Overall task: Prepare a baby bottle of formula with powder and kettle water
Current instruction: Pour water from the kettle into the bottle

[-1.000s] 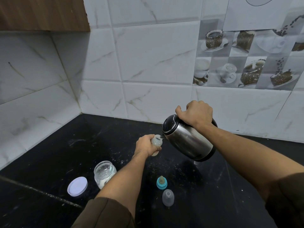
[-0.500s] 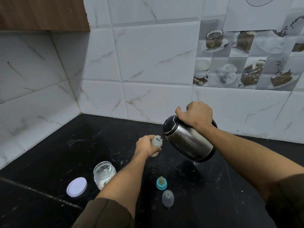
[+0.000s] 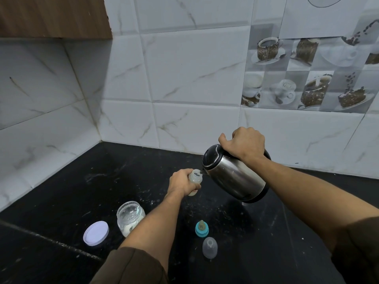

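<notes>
My left hand (image 3: 180,184) grips a small clear baby bottle (image 3: 195,177), held just above the black counter with its open mouth up. My right hand (image 3: 244,145) holds the handle of a steel kettle (image 3: 233,175) with a black lid, tilted left so its spout touches the bottle's mouth. An open glass jar of white powder (image 3: 130,218) stands in front of the bottle, partly behind my left forearm. Its white lid (image 3: 96,233) lies to the left. A teal nipple ring (image 3: 202,228) and a clear cap (image 3: 209,247) lie on the counter near me.
The black counter (image 3: 71,191) carries scattered white powder specks and meets tiled walls at the back and left. A wooden cabinet (image 3: 53,17) hangs at the upper left. A raised counter edge (image 3: 47,240) runs across the lower left.
Barely anything differs: the kettle stays tilted at the bottle's mouth and both hands keep their grips.
</notes>
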{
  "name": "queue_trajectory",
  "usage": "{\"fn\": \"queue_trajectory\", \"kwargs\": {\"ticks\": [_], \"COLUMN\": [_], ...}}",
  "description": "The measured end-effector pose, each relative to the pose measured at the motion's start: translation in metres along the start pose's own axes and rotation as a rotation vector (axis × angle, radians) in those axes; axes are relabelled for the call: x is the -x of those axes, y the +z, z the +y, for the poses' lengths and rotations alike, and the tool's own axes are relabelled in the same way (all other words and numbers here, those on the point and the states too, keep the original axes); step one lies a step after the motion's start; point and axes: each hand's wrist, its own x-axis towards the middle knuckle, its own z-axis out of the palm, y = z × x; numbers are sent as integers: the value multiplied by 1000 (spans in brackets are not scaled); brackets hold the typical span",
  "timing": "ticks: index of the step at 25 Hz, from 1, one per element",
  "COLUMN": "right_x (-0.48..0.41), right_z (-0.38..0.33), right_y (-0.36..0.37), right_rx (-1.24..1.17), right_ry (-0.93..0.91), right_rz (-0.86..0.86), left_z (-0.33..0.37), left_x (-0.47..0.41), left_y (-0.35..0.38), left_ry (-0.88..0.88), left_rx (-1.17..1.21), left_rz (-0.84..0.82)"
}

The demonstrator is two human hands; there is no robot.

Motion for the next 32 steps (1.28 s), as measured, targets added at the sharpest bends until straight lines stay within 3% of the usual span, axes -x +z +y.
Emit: {"fn": "queue_trajectory", "kwargs": {"ticks": [24,32], "right_x": [-4,0], "right_z": [-4,24], "right_y": [3,17], "right_rx": [-14,-290], "right_ry": [-2,273], "right_rz": [1,17], "left_z": [-6,-7], "left_x": [-10,-17], "left_y": [3,3], "left_ry": [-1,32], "left_rx": [21,160], "left_rz": [3,46]}}
